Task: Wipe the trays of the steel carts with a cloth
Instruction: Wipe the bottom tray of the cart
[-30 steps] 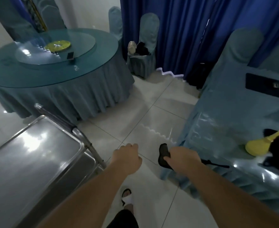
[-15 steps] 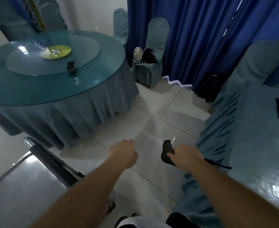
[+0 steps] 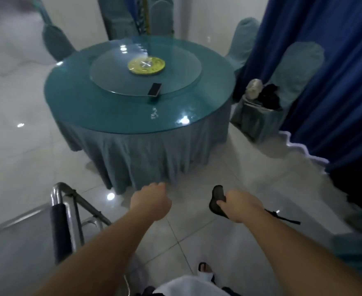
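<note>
Black cloth gripped in rt hand; lt hand fisted, empty, nr cart.

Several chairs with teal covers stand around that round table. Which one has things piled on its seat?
The covered chair right of the round table, against the blue curtain. A pale bundle and dark items lie on its seat; no other chair's seat shows anything.

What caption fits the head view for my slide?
Right hand grips a dark object, left hand curled and holding nothing, beside a steel cart, facing a round table.
</note>
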A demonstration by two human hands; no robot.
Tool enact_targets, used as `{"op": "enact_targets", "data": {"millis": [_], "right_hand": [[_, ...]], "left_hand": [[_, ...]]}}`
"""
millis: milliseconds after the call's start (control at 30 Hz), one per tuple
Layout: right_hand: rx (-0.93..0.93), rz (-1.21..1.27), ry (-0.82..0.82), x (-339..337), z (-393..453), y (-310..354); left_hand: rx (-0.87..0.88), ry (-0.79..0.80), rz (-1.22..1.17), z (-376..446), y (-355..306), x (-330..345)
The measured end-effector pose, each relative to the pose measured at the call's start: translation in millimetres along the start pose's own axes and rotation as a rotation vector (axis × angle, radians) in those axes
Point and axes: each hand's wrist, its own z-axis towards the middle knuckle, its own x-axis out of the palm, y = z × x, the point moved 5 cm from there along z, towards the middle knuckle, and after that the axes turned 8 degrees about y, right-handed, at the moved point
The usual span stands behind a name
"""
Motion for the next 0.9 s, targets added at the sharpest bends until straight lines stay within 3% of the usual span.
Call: {"op": "enact_targets", "data": {"millis": [200,467,900], "right_hand": [[-0.219,-0.209,0.003,-84.9,86.3,93.0],[-0.554,-0.401,0.079,-98.0,149.7,277.1],[-0.617,-0.426,0.078,-174.0,248.0,496.4]], "left_hand": [[-0.218,-0.067,-0.182,26.5,49.6,-27.0],[-0.485,-0.082,-0.300,65.3,172.9,-48.0],[-0.556,-0.088,-0.326,175.0,358.1,-151.0]]}}
